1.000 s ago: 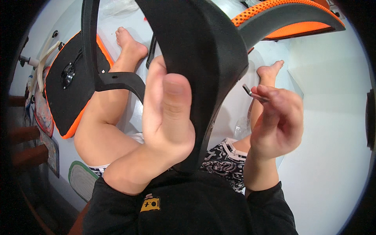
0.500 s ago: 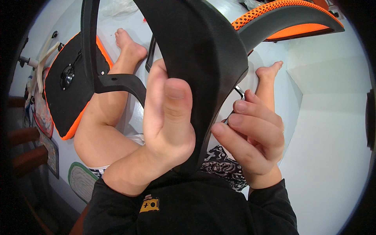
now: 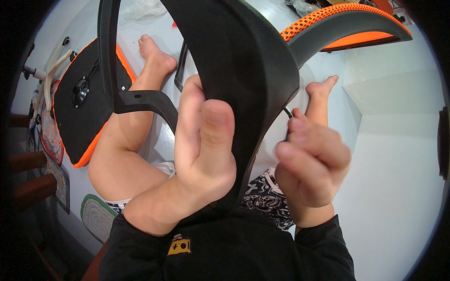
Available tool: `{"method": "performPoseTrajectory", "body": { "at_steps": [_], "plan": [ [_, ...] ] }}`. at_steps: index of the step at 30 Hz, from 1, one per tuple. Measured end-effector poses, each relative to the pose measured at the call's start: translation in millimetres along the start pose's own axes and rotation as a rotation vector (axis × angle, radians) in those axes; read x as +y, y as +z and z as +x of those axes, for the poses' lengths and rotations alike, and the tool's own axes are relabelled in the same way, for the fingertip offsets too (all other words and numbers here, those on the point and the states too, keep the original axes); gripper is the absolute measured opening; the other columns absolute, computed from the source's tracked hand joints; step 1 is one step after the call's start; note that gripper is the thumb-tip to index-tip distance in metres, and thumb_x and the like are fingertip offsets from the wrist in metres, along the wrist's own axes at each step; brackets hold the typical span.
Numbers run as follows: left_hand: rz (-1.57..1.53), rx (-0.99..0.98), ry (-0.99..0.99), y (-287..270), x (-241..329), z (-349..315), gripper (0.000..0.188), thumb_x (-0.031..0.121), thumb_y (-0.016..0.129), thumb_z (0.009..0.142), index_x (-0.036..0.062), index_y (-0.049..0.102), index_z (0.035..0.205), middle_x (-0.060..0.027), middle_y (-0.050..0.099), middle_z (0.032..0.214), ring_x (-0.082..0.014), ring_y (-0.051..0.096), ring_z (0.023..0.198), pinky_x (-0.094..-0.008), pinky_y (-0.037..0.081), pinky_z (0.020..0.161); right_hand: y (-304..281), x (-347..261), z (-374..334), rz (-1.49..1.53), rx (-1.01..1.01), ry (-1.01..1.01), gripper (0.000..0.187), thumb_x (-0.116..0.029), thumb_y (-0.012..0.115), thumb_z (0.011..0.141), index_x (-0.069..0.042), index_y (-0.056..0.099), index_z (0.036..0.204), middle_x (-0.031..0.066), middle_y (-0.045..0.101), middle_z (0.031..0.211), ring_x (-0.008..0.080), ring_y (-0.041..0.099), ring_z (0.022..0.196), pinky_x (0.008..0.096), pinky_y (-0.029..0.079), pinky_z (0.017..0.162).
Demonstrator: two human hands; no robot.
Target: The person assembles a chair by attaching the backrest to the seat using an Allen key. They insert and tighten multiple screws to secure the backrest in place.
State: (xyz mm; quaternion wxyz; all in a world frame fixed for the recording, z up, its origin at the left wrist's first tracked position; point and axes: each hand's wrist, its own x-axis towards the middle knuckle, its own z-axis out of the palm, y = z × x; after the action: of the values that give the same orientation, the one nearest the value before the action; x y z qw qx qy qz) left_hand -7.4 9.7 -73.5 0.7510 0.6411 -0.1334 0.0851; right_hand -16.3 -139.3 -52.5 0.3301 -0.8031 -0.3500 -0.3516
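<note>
A large black plastic chair-back frame [image 3: 243, 61] stands upright between my legs, close to my chest. My left hand [image 3: 204, 136] is closed around its left edge, thumb up along the front. On the frame's right side, my right hand [image 3: 314, 161] has its fingers curled in, somewhat blurred by motion. A thin dark rod [image 3: 287, 112], which looks like a hex key, sticks out by its fingertips; most of it is hidden behind the fingers and the frame. A black armrest loop [image 3: 108, 61] rises left of the frame.
An orange mesh panel [image 3: 328, 11] with a black rim reaches out at the upper right. To the left, a black seat cushion [image 3: 70, 112] with orange edging lies beside my leg. Clear plastic wrapping [image 3: 143, 10] is on the floor, and a white wall [image 3: 398, 173] stands at right.
My right hand has shifted slightly right, its fingers curling in tighter, and the rod has turned. The frame and my left hand have moved very slightly right and down.
</note>
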Motion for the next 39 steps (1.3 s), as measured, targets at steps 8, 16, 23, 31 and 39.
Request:
{"method": "performPoseTrajectory", "body": {
  "at_steps": [8, 16, 23, 31, 39],
  "plan": [
    [-0.424, 0.103, 0.054, 13, 3, 1, 0.046, 0.025, 0.058, 0.088, -0.0035, 0.037, 0.118, -0.0070, 0.051, 0.105, -0.0108, 0.050, 0.094, -0.0221, 0.039, 0.083, -7, 8, 2, 0.176, 0.156, 0.443, 0.018, -0.003, 0.058, 0.078, -0.001, 0.059, 0.095, 0.0097, 0.058, 0.085, 0.0177, 0.060, 0.074, 0.0350, 0.052, 0.071],
    [-0.330, -0.069, -0.240, 4, 19, 17, 0.058, -0.003, 0.069, 0.071, -0.0030, 0.037, 0.119, -0.0121, 0.053, 0.112, -0.0169, 0.055, 0.102, -0.0281, 0.043, 0.088, -10, 12, 12, 0.624, 0.225, 0.840, 0.017, -0.007, 0.051, 0.088, 0.003, 0.053, 0.101, 0.0121, 0.060, 0.083, 0.0135, 0.060, 0.064, 0.0281, 0.057, 0.056],
    [-0.205, 0.086, -0.146, 13, 16, 14, 0.057, 0.008, 0.069, 0.072, -0.0036, 0.039, 0.119, -0.0109, 0.056, 0.106, -0.0162, 0.056, 0.095, -0.0282, 0.044, 0.086, -6, 12, 18, 1.175, 0.433, 1.079, 0.012, -0.009, 0.057, 0.086, 0.001, 0.052, 0.091, 0.0069, 0.059, 0.073, 0.0111, 0.060, 0.057, 0.0220, 0.053, 0.054],
    [-0.177, 0.132, -0.119, 12, 12, 12, 0.054, 0.010, 0.066, 0.075, -0.0052, 0.040, 0.119, -0.0125, 0.055, 0.110, -0.0175, 0.055, 0.099, -0.0299, 0.041, 0.091, 2, 21, 6, 1.370, 0.422, 1.181, 0.012, -0.012, 0.056, 0.086, -0.003, 0.051, 0.092, 0.0073, 0.059, 0.074, 0.0127, 0.059, 0.056, 0.0242, 0.051, 0.052],
    [-0.129, 0.138, -0.105, 9, 11, 11, 0.063, 0.013, 0.067, 0.073, -0.0043, 0.036, 0.125, -0.0112, 0.053, 0.114, -0.0177, 0.053, 0.102, -0.0296, 0.039, 0.093, 9, 43, -21, -0.006, 0.307, 0.222, 0.034, -0.020, 0.076, 0.067, -0.009, 0.062, 0.096, 0.0061, 0.054, 0.085, 0.0207, 0.056, 0.065, 0.0280, 0.046, 0.053]
  ]
}}
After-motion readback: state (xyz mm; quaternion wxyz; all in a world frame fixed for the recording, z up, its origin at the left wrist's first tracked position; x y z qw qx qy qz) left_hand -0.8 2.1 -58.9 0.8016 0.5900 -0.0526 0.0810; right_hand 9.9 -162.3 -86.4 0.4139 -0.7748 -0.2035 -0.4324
